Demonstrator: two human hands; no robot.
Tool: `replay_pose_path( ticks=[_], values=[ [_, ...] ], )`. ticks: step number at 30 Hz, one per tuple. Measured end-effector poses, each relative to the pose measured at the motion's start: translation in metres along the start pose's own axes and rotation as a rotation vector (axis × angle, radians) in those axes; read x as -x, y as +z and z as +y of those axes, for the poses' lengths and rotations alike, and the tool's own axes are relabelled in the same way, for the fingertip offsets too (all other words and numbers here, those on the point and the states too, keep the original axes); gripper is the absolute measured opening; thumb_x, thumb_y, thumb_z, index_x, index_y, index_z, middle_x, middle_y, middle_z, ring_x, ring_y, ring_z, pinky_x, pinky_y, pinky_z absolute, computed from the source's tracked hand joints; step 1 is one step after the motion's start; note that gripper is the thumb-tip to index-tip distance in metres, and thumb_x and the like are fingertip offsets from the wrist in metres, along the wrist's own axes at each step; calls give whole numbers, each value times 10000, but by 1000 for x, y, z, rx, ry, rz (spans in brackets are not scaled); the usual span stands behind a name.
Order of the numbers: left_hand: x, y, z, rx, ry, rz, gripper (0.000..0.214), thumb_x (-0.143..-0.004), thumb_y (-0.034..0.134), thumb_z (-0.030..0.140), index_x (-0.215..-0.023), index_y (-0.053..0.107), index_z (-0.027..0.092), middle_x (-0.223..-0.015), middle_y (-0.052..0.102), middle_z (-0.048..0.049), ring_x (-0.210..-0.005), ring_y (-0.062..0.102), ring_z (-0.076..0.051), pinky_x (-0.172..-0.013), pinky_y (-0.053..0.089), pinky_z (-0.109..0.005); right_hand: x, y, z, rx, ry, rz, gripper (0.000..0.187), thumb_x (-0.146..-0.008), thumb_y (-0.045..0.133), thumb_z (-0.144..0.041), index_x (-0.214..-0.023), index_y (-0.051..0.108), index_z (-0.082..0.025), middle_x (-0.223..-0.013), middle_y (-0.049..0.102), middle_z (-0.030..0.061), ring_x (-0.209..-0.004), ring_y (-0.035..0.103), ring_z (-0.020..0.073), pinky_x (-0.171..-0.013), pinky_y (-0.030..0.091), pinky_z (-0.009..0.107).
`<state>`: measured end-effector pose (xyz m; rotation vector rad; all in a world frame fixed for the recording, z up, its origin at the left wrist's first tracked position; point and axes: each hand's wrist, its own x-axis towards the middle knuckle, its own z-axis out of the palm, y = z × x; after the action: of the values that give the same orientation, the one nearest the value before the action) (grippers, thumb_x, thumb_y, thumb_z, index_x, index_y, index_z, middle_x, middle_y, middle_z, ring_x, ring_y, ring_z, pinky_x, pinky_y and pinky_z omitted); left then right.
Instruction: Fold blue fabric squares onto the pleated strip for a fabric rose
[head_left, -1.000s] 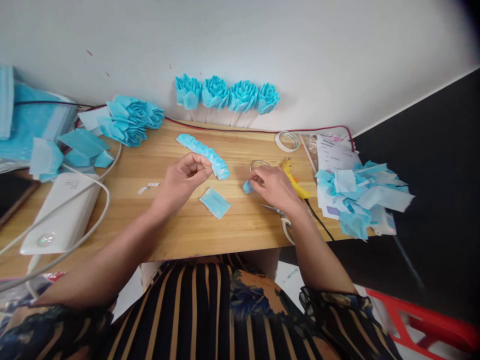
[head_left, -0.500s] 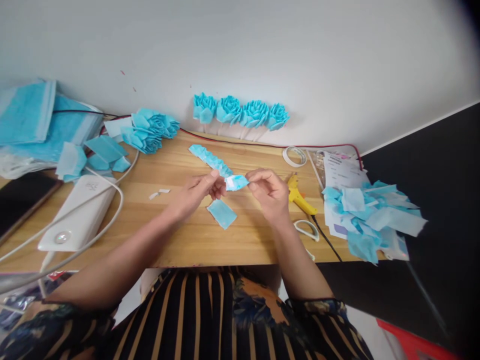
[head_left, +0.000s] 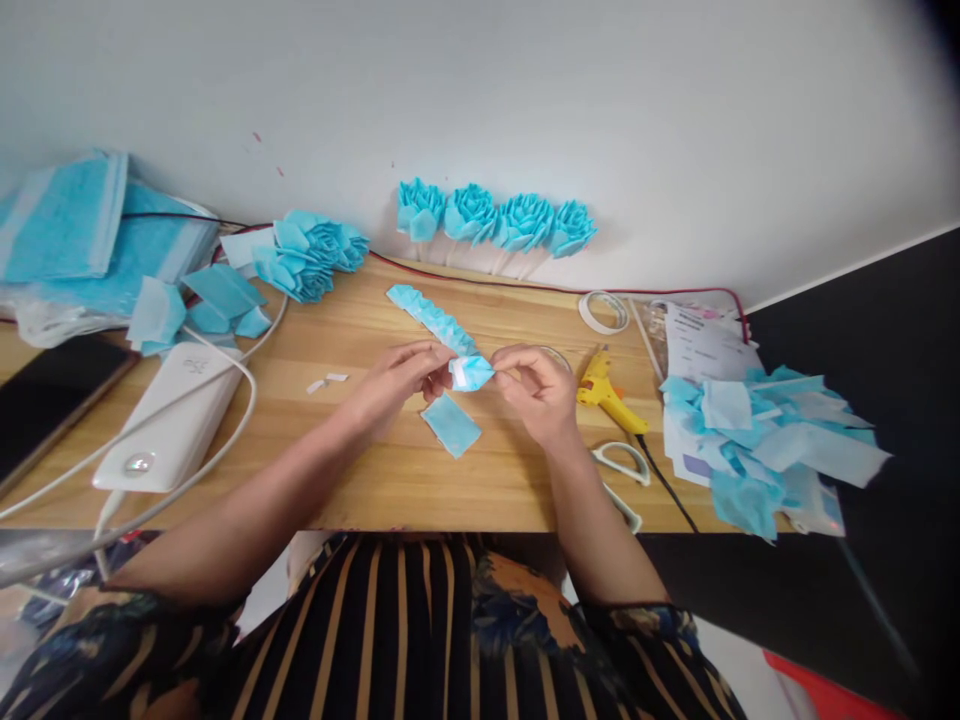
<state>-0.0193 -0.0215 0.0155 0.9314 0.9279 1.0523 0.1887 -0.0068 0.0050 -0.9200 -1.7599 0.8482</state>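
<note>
Between my two hands is a small folded blue fabric petal with a white strip on it. My left hand pinches its left edge, and my right hand pinches its right tip between thumb and finger. Just beyond my fingers a row of folded blue petals lies slantwise on the table. A flat blue fabric rectangle rests below my hands. Two small white scraps are left of my left hand.
Blue fabric roses on white sticks lean against the wall; more roses lie left. A yellow glue gun, scissors, tape roll and blue scraps are right. A white power bank and phone sit left.
The petal has turned and its face is broader to view, with both hands still pinching it. The whole view has shifted slightly.
</note>
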Motion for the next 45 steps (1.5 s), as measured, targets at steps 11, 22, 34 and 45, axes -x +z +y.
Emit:
replay_pose_path(
  ticks=[11,22,34,45],
  values=[
    [0,-1,1,-44,-32,-21,222,-772,717,374,-806,710,156,-700,650,-28,-609,547,-126,-577,417,-263,0,1,5,-19,1,49,25,-889,661,-269,-893,677,-250,-903,745,21,-884,712,181,-836,585,346],
    [0,0,-3,-258,30,28,252,-715,747,388,-758,668,153,-633,580,23,-567,461,-89,-568,371,-236,1,3,6,-266,213,-27,332,-947,619,-460,-1235,626,-295,-1018,749,23,-908,707,178,-873,577,348],
    [2,5,0,-372,11,-14,315,-757,686,458,-842,674,155,-690,605,1,-588,473,-104,-568,382,-249,2,8,9,-240,203,-19,282,-875,653,-290,-1156,659,-264,-853,653,-18,-770,631,127,-723,534,281],
    [0,5,-7,-389,20,51,230,-722,694,384,-721,659,157,-609,562,30,-555,451,-88,-549,364,-234,2,6,4,-9,48,45,218,-955,592,-301,-1164,643,-268,-1023,731,23,-941,679,177,-847,536,356]
  ],
)
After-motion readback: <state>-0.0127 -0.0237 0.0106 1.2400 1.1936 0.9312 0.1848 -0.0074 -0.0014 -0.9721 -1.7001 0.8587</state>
